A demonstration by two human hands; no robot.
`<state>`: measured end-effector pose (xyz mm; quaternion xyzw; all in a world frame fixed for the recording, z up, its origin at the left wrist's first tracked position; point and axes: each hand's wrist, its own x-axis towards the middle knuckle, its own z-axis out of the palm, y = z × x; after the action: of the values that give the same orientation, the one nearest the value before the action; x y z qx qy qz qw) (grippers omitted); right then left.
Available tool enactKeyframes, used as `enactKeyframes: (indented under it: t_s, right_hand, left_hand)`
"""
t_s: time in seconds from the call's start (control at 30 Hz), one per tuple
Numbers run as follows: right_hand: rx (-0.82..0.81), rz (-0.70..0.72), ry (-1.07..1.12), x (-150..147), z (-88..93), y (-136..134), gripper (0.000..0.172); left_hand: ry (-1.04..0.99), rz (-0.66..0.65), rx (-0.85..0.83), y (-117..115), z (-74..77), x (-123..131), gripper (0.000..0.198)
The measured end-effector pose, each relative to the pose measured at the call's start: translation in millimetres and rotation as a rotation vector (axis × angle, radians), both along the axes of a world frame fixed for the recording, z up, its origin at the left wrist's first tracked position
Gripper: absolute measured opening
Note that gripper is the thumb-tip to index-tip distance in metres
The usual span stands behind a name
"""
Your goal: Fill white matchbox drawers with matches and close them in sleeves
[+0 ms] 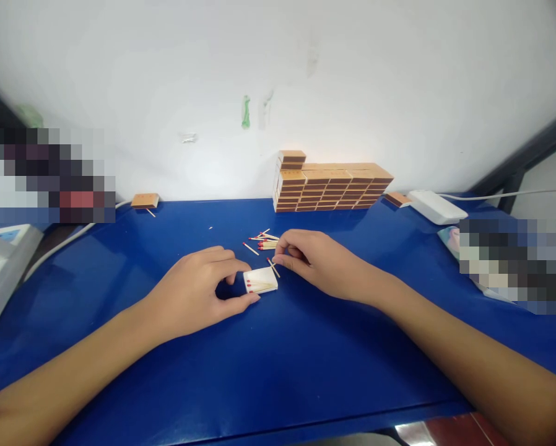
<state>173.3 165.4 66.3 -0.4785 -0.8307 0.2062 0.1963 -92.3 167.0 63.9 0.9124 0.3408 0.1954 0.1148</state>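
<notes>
My left hand (pixel 189 294) grips the small white inner tray (pixel 269 272) of a matchbox by its sides, thumb at the near edge and fingers at the far one. A few red-headed matches (pixel 259 285) lie inside the tray, toward its near side. Just right of it, my right hand (pixel 312 260) is closed in a pinch on a match (pixel 269 262), with another match crossing close by at the tray's corner. Beyond the tray, a loose pile of matches (pixel 267 244) rests on the blue tabletop (pixel 269 365), with one match apart on its left.
A stacked block of matchboxes (pixel 329 186) stands against the wall. Single matchboxes lie at the back left (pixel 145 200) and beside a white plastic block (pixel 436 207) with a cable. A plastic packet (pixel 449 240) is at right, a power strip (pixel 8 272) at left.
</notes>
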Motion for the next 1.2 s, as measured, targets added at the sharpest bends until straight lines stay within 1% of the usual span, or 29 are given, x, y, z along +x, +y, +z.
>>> enactKeyframes:
  t_s: [0.1, 0.2, 0.27, 0.33, 0.4, 0.5, 0.7, 0.9, 0.97, 1.1, 1.13, 1.2]
  right_hand:
    - [0.041, 0.011, 0.003, -3, 2.6, -5, 0.011]
    - [0.067, -0.03, -0.036, -3, 1.6, -6, 0.009]
    - [0.072, -0.08, -0.063, -2, 0.4, -4, 0.013]
    - [0.07, -0.127, -0.093, -2, -0.5, -3, 0.022]
    - [0.059, -0.143, -0.116, -3, -1.2, -4, 0.026]
    - [0.045, -0.13, -0.131, -7, -2.2, -6, 0.024]
    - [0.016, -0.106, -0.132, -6, -2.0, -4, 0.012]
    - [-0.015, -0.077, -0.158, 1, 1.9, -1, 0.014]
    - [-0.007, -0.041, -0.126, 2, 3.5, -1, 0.015]
    - [-0.014, 0.092, -0.117, 4, 3.8, 0, 0.015]
    - [-0.015, 0.103, -0.124, 4, 3.0, 1, 0.015]
    - [-0.01, 0.081, -0.111, 5, 0.4, 2, 0.009]
  left_hand:
    - [0.001, 0.004, -0.005, 0, 1.1, 0, 0.022]
    - [0.008, -0.003, -0.017, 0, 1.2, -1, 0.023]
    - [0.014, -0.018, -0.027, -1, 1.0, -1, 0.023]
    - [0.015, -0.043, -0.036, -2, 0.9, -1, 0.023]
    - [0.02, -0.073, -0.039, -3, 0.8, -1, 0.024]
    - [0.027, -0.097, -0.035, -4, 0.9, 0, 0.024]
    - [0.027, -0.105, -0.025, -4, 0.7, 0, 0.023]
    - [0.044, -0.1, -0.02, -5, 0.2, -1, 0.024]
    - [0.043, -0.103, -0.014, -5, 0.5, -1, 0.024]
    - [0.042, -0.102, -0.014, -5, 1.3, -1, 0.024]
    - [0.043, -0.099, -0.014, -5, 1.4, -1, 0.023]
    - [0.043, -0.098, -0.017, -4, 1.5, -1, 0.023]
